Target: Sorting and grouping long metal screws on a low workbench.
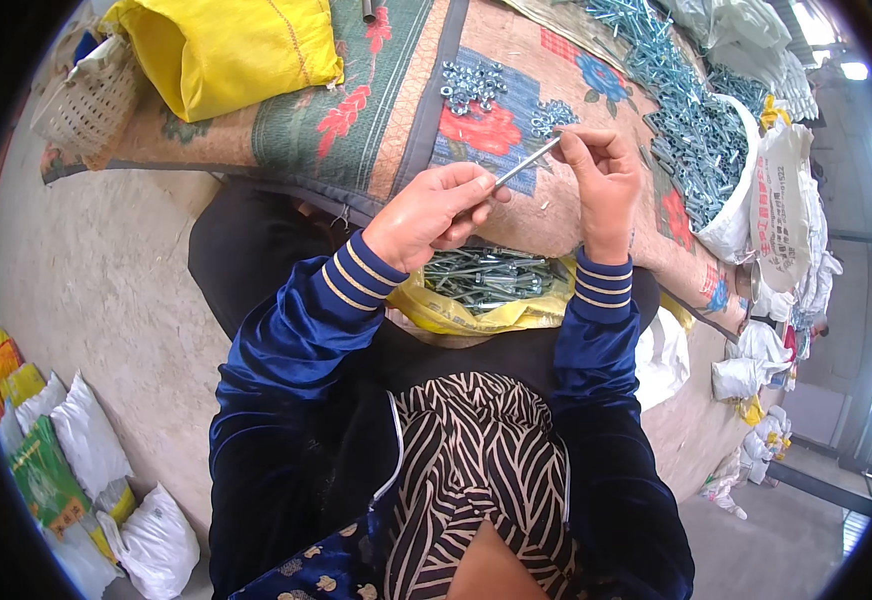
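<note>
A long, slim metal bolt (528, 162) slants between my two hands above the table's near edge. My left hand (434, 212) is closed round its lower end. The thumb and fingers of my right hand (606, 180) pinch its upper end; whether a small part sits there is hidden by the fingertips. Beyond my hands, a group of hex nuts (473, 86) and a smaller heap of nuts or washers (554, 116) lie on the patterned cloth (376, 150). Below my wrists, a yellow bag (476, 320) holds many long bolts (491, 278).
At the right, a white sack (736, 225) lies open around a large pile of loose bolts (701, 140). A yellow sack (226, 60) and a white woven basket (91, 105) stand far left. Filled bags (86, 440) rest on the floor at lower left.
</note>
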A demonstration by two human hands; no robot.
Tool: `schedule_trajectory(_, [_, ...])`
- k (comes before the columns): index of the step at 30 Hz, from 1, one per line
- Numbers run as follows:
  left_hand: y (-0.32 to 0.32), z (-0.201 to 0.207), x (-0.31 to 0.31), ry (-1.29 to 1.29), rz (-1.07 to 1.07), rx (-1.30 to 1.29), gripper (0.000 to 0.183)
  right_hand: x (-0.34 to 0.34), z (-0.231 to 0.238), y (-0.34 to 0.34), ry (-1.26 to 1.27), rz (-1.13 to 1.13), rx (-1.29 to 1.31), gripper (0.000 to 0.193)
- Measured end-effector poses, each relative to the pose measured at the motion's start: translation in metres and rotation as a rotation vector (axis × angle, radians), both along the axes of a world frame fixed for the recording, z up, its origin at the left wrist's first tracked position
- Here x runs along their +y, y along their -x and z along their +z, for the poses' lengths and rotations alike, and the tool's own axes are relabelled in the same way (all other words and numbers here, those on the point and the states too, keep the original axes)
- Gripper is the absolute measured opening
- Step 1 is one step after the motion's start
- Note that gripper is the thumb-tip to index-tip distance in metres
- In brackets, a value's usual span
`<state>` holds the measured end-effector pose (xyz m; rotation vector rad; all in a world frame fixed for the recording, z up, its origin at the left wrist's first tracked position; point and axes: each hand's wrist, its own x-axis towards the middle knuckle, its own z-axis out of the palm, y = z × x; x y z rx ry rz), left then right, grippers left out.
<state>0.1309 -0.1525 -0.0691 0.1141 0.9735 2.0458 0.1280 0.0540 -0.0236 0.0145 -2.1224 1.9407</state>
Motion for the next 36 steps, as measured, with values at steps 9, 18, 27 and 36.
schedule_trajectory(9, [0.003, 0.001, -0.003, -0.082, 0.314, -0.033, 0.013, -0.029, -0.041, 0.064, -1.247, -0.171, 0.440, 0.009])
schedule_trajectory(18, [0.005, -0.001, -0.006, 0.015, 0.216, -0.002, 0.013, 0.010, -0.010, 0.048, 0.224, 0.224, -0.191, 0.015])
schedule_trajectory(27, [0.001, -0.001, -0.002, 0.082, 0.062, 0.074, 0.015, 0.023, 0.017, 0.011, 0.169, 0.269, -0.247, 0.018])
schedule_trajectory(36, [-0.007, 0.015, 0.005, 0.132, 0.126, 0.058, 0.039, 0.002, -0.001, -0.015, 0.077, 0.349, -0.397, 0.014])
